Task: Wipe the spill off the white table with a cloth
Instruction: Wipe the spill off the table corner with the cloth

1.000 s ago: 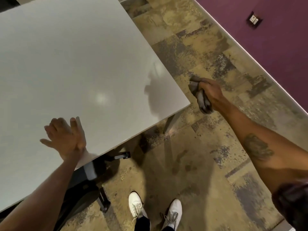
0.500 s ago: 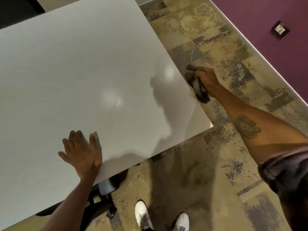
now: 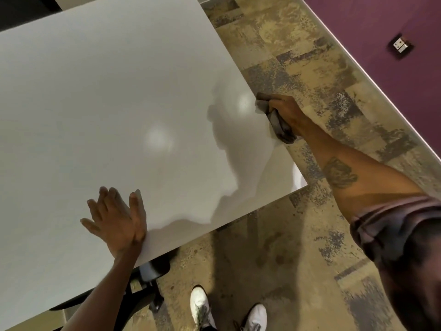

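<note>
The white table (image 3: 107, 103) fills the left and middle of the head view. My right hand (image 3: 288, 113) grips a bunched grey cloth (image 3: 278, 123) at the table's right edge, with the cloth overlapping the tabletop. My left hand (image 3: 117, 218) lies flat on the table near its front edge, fingers spread, holding nothing. I cannot make out a spill on the surface; only light reflections and my shadow show.
A black chair base (image 3: 148, 283) sits under the table's front edge. My white shoes (image 3: 200, 304) stand on the patterned carpet (image 3: 298, 247). A purple wall (image 3: 381, 32) with a socket (image 3: 402, 45) runs along the right.
My right hand has carried the cloth leftward from over the carpet to the table's right edge. The view has shifted, and my left hand stays flat near the front edge.
</note>
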Action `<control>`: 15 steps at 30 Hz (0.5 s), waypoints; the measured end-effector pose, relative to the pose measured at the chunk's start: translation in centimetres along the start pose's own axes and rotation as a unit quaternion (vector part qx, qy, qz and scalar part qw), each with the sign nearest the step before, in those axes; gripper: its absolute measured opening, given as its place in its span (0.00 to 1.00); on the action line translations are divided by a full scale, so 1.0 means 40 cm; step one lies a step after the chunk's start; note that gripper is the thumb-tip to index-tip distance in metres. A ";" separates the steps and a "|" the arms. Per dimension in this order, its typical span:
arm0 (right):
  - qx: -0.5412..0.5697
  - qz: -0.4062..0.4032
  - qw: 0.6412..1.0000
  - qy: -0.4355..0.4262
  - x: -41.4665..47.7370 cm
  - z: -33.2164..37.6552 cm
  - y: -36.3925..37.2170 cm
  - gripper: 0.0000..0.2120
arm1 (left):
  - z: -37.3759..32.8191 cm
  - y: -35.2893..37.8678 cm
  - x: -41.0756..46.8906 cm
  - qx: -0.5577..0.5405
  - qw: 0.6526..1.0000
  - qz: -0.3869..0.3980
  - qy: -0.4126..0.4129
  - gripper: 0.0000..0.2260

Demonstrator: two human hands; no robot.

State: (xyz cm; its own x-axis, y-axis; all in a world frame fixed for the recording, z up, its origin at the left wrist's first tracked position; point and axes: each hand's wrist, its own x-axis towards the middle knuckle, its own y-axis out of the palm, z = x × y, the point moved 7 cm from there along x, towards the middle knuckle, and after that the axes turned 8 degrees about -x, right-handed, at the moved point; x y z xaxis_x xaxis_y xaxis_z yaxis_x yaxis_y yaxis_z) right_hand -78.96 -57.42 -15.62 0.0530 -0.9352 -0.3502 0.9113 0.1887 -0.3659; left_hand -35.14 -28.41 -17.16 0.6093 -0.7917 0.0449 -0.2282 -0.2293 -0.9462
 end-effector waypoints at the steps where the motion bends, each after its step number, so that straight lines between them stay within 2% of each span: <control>1: 0.006 -0.003 1.000 -0.002 -0.003 -0.001 0.001 0.21 | -0.001 -0.002 0.000 -0.002 1.000 0.002 0.000 0.30; 11: -0.043 -0.028 0.998 0.025 -0.073 -0.068 -0.039 0.17 | -0.007 0.000 -0.002 0.000 1.000 0.013 -0.001 0.32; 15: -0.058 0.000 0.998 0.012 -0.119 -0.103 -0.057 0.19 | -0.009 -0.002 -0.001 0.006 1.000 0.005 -0.003 0.32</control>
State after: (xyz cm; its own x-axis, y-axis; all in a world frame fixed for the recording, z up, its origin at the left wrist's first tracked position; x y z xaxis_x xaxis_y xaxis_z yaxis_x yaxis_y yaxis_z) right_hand -82.96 -52.16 -16.67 0.0427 -0.9278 -0.3706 0.8576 0.2243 -0.4628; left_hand -35.44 -28.57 -16.98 0.6118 -0.7903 0.0331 -0.2257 -0.2145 -0.9503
